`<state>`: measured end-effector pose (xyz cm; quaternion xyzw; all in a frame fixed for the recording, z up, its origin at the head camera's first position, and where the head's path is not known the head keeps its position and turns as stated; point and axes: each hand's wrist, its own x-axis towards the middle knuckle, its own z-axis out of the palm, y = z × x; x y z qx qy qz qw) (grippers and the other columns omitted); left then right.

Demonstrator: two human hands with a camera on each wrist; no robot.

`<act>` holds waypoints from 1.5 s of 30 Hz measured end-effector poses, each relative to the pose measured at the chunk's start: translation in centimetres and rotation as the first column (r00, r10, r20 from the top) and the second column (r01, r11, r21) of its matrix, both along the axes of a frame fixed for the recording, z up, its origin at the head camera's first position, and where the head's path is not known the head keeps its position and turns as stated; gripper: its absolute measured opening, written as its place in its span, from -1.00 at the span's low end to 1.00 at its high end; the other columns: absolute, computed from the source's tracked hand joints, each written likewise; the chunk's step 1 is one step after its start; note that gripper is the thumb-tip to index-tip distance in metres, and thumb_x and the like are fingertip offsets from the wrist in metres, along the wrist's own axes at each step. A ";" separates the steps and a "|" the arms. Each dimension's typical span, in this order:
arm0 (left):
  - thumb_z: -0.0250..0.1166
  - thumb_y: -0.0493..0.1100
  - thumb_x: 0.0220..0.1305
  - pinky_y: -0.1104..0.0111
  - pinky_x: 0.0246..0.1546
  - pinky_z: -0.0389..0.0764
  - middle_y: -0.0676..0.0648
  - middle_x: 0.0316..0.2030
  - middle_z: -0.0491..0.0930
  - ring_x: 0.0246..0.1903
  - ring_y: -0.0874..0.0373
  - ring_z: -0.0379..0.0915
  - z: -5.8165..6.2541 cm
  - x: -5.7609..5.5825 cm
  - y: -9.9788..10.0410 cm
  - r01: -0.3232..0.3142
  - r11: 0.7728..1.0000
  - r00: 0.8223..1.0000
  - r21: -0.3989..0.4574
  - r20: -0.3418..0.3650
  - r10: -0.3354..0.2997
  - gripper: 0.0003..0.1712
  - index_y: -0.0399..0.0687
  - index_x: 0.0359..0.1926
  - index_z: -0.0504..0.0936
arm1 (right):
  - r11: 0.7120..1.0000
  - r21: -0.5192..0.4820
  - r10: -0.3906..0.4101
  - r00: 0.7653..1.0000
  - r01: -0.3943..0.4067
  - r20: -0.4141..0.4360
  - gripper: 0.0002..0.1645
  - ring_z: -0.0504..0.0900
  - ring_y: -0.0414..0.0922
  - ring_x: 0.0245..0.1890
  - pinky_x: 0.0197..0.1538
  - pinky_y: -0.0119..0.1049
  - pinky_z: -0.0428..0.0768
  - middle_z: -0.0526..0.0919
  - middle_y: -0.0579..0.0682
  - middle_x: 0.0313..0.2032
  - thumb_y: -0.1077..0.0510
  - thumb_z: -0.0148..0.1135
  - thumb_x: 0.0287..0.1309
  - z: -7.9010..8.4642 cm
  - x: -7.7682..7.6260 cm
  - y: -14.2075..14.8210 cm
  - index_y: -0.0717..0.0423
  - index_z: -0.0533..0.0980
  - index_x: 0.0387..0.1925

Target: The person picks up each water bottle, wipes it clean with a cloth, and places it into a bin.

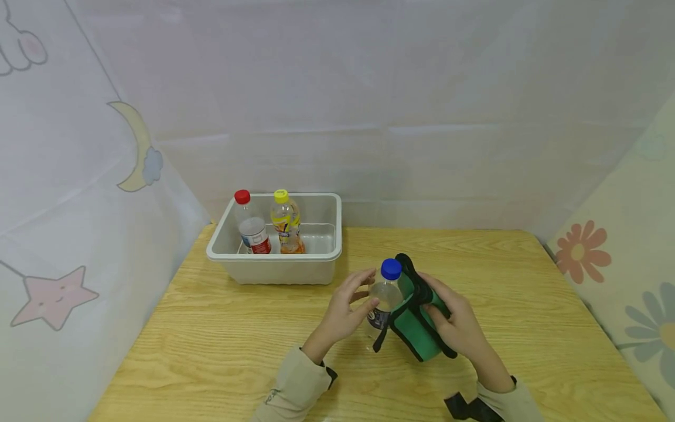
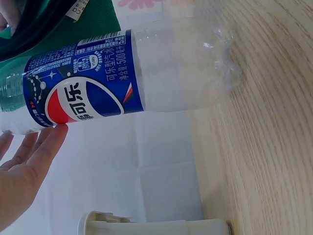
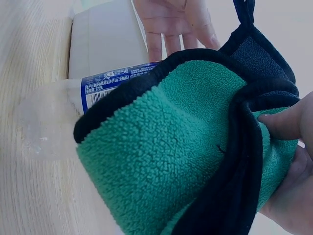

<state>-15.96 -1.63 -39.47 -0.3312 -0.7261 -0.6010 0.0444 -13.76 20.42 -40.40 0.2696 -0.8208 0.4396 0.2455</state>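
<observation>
A clear plastic bottle [image 1: 387,294] with a blue cap and a blue cola label [image 2: 83,81] stands upright on the table in front of me. My left hand [image 1: 345,309] is at its left side, fingers spread and fairly straight, with a fingertip right at the label's edge in the left wrist view. To the right of the bottle, my right hand [image 1: 460,322] grips a folded green cleaning cloth [image 3: 161,147] with black edging and a hanging loop. The cloth overlaps the bottle's right side in the head view, and it hides part of the label in the right wrist view.
Behind and to the left stands a light grey plastic bin [image 1: 285,271]. Inside it are a red-capped bottle [image 1: 253,227] and a yellow-capped bottle [image 1: 287,225]. White cloth walls border the wooden table [image 1: 221,351] at the back and sides.
</observation>
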 end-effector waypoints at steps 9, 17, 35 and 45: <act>0.28 -0.28 0.14 0.29 0.01 0.46 -0.16 0.15 0.30 0.12 -0.04 0.27 -2.9 -1.3 0.3 -0.015 1.000 0.998 -0.018 0.068 0.016 -0.33 -0.15 0.27 0.25 | 0.999 0.035 0.015 1.000 -0.014 -0.014 -0.20 0.41 -0.33 0.05 0.04 -0.64 0.33 0.52 0.17 0.03 0.68 0.14 -0.23 0.1 0.0 0.0 0.24 0.36 0.16; 0.28 -0.26 0.14 0.31 -0.01 0.48 -0.23 0.14 0.31 0.09 -0.08 0.29 -3.1 -1.4 0.4 -0.010 1.000 0.999 -0.012 0.033 0.010 -0.34 -0.19 0.26 0.26 | 0.995 0.093 0.043 0.999 -0.044 0.019 -0.16 0.34 -0.32 0.12 0.09 -0.65 0.27 0.47 0.24 0.06 0.67 0.15 -0.23 0.4 -0.3 0.3 0.22 0.33 0.20; 0.32 -0.34 0.07 0.20 -0.01 0.48 -0.23 0.15 0.31 0.10 -0.09 0.29 -1.3 -0.7 0.5 -0.036 0.995 0.995 -0.090 0.085 0.044 -0.29 -0.27 0.24 0.24 | 0.982 0.001 0.184 0.973 -0.186 0.142 -0.28 0.43 -0.35 0.01 -0.07 -0.54 0.45 0.39 -0.04 0.15 0.61 0.06 -0.01 -1.2 -1.8 1.1 0.28 0.25 0.24; 0.30 -0.30 0.10 0.22 0.00 0.47 -0.19 0.17 0.30 0.12 -0.07 0.28 -2.5 -1.3 0.4 -0.018 0.996 0.998 -0.086 0.061 0.023 -0.29 -0.25 0.26 0.22 | 0.952 -0.154 0.299 0.909 -0.264 0.292 -0.39 0.38 -0.40 0.04 -0.04 -0.53 0.46 0.29 -0.41 0.15 0.55 -0.02 0.13 -3.0 -2.6 1.4 0.39 0.17 0.24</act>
